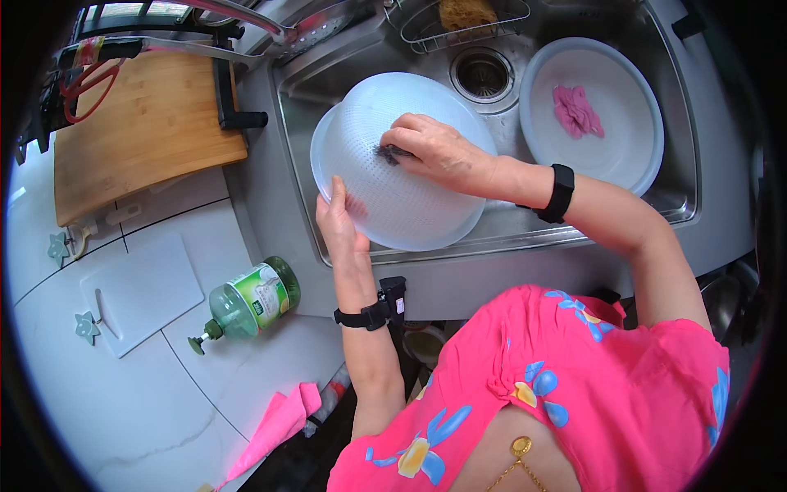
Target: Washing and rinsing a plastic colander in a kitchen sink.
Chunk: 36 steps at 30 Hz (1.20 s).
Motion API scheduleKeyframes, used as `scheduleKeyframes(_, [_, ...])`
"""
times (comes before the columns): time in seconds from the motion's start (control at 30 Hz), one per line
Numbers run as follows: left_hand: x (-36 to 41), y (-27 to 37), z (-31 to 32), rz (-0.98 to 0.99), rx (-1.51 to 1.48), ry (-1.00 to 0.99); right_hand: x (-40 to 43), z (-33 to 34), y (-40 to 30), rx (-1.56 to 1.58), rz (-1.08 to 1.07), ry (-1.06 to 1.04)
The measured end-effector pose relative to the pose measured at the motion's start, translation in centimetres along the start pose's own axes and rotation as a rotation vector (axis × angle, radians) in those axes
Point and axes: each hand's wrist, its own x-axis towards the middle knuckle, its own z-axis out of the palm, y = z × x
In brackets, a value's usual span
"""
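A pale translucent plastic colander point(418, 203) is held over the left part of the steel sink, its perforated outer side facing me. My left hand point(344, 218) grips its rim at the lower left, thumb on the outside and fingers showing faintly through the wall. My right hand point(430, 147) pinches a dark steel-wool scourer point(392, 155) against the colander's side. To the right, a whitish plastic basin point(621, 147) stands in the sink with a crumpled pink cloth point(578, 112) inside it.
The sink drain point(483, 74) lies beyond the colander, near a wire rack point(424, 44) with a yellow sponge point(467, 13). Left of the sink are a wooden cutting board point(147, 129), red-handled scissors point(91, 92), a white board point(147, 289), a green pump bottle point(252, 298) and a pink cloth point(273, 424).
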Motion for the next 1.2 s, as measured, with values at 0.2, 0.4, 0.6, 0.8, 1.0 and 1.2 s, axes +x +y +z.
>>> scheduleKeyframes(0.2, [-0.1, 0.1, -0.1, 0.041, -0.014, 0.003, -4.3, -2.2, 8.9, -0.323, 0.153, -0.076])
scheduleKeyframes(0.4, [-0.3, 0.6, 0.0, 0.020, 0.038, 0.015, 1.8, -2.7, 6.4, -0.232, 0.264, 0.128])
scheduleKeyframes(0.6, [-0.7, 0.6, 0.7, 0.090, 0.051, -0.036, 3.3, 0.3, 9.0, -0.216, 0.296, 0.130])
scheduleKeyframes(0.8, [-0.1, 0.7, 0.2, 0.062, 0.107, -0.001, 2.3, -2.5, 11.7, -0.302, 0.452, 0.038])
scheduleKeyframes(1.0, [-0.4, 0.5, 1.3, 0.077, 0.123, -0.031, 4.9, -1.3, 10.8, -0.196, 0.307, 0.170])
scheduleKeyframes(1.2, [-0.4, 0.5, 0.4, 0.112, 0.154, -0.035, 6.3, -1.5, 7.0, -0.108, 0.332, 0.085])
